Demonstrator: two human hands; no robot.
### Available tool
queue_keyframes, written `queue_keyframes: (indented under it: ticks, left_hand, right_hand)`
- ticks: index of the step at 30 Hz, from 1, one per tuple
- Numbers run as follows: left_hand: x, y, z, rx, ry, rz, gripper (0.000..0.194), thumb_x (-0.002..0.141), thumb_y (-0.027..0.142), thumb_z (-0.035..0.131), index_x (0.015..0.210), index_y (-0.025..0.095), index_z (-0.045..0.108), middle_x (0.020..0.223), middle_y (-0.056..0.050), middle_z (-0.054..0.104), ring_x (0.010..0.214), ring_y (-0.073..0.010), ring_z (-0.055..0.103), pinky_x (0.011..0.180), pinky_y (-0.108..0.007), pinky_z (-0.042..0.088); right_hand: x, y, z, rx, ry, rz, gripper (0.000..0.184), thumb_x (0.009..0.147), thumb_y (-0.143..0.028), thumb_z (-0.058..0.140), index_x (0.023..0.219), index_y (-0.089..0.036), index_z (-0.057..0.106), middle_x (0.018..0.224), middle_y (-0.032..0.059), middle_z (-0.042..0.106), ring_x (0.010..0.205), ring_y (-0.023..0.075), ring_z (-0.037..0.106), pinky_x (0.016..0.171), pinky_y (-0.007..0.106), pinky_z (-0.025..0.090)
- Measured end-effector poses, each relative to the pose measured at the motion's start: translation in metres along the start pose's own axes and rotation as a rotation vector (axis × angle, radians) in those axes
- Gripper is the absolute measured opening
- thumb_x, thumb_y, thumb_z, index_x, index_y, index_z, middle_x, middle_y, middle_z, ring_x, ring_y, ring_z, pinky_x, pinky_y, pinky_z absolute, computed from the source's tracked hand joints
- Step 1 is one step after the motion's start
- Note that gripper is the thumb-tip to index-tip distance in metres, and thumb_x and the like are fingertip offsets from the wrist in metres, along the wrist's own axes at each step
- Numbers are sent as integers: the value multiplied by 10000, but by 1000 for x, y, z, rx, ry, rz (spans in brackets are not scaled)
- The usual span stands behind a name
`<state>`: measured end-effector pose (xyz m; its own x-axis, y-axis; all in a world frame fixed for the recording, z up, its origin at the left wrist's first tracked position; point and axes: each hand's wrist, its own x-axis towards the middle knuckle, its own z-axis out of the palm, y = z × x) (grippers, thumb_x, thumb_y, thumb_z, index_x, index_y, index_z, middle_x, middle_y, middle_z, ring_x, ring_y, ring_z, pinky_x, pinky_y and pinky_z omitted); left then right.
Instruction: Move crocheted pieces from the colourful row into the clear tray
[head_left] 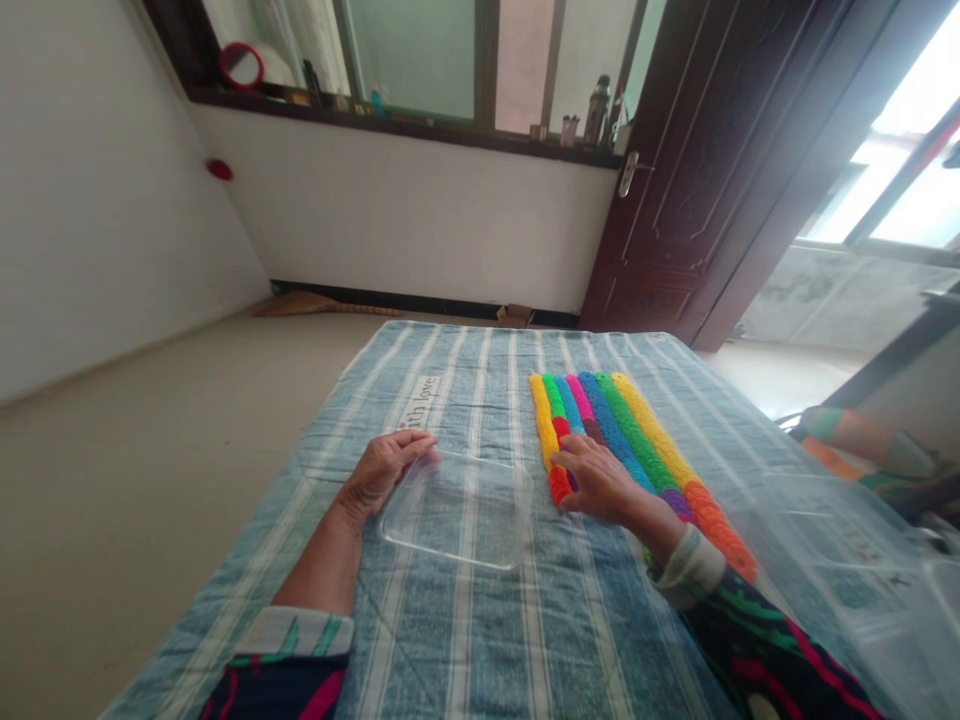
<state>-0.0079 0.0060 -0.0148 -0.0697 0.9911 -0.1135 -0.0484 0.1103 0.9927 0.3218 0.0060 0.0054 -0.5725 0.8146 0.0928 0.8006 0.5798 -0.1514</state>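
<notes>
My left hand (384,468) pinches the far left corner of a clear plastic box (454,515), thumb and fingers closed on its rim. The box rests on the striped cloth and looks empty. To its right lie several long rows of small coloured pieces (637,440), packed side by side in yellow, green, blue, pink, purple, red and orange. Over the near left end of these rows is my right hand (596,480), fingers bent and apart, with the tips at red and purple pieces. My palm and wrist hide part of the rows.
A blue and white striped cloth (420,640) covers the table. More clear plastic containers (840,560) stand at the right edge. Beyond the table are a dark red door (690,180) and a window sill (420,128) with bottles and a red-framed mirror (241,66).
</notes>
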Motion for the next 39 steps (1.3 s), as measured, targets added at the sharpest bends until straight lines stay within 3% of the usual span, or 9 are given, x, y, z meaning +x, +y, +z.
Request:
queue_keyframes:
  ticks: [10, 39]
  left_hand:
    - [2, -1, 0, -22, -1, -12, 336, 614, 373, 816, 836, 136, 729, 697, -25, 712, 599, -126, 620, 583, -231, 483]
    - [1, 1, 1, -8, 17, -2, 353, 593, 386, 821, 827, 138, 734, 692, -31, 713, 599, -142, 629, 584, -246, 486]
  right_hand:
    - [3, 2, -2, 19, -80, 14, 452, 671, -348, 810, 1061, -193, 641, 1163, 96, 547, 1126, 269, 487, 940, 394, 407]
    - [-1, 0, -3, 40, -88, 11, 457, 673, -330, 802, 1073, -184, 635, 1176, 102, 539, 1150, 273, 472, 937, 381, 398]
